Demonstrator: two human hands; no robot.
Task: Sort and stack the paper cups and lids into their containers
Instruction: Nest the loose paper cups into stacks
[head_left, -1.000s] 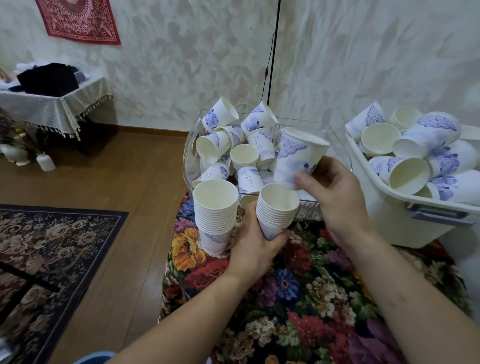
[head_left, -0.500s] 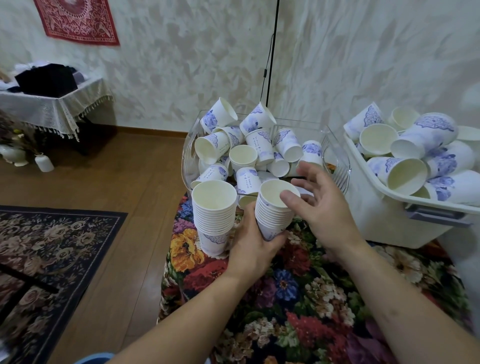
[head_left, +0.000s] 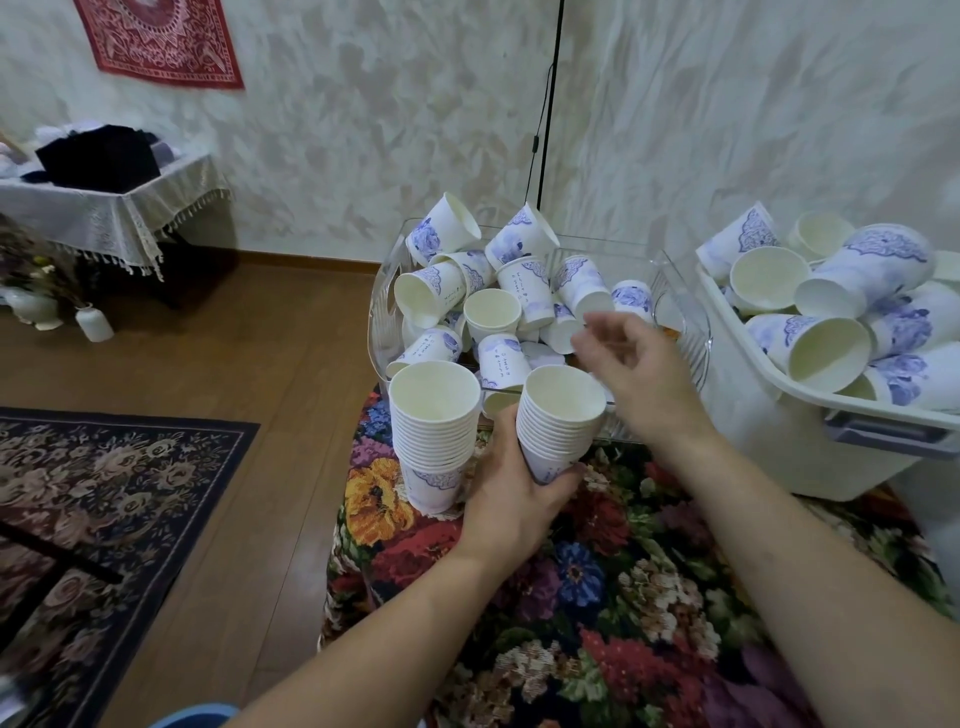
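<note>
Since half a second ago your right hand (head_left: 631, 371) left the held cup stack (head_left: 558, 415) for the clear bin (head_left: 691, 332), fingers loose and empty; left hand (head_left: 511, 493) grips the stack's base, steadying it for nesting.

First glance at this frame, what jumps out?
Two heaps of loose blue-printed paper cups: one in the clear bin at centre, one in the white tub on the right. In front, the left hand grips a nested stack beside a taller stack standing on the floral cloth, while the empty right hand reaches toward the clear bin.
</note>
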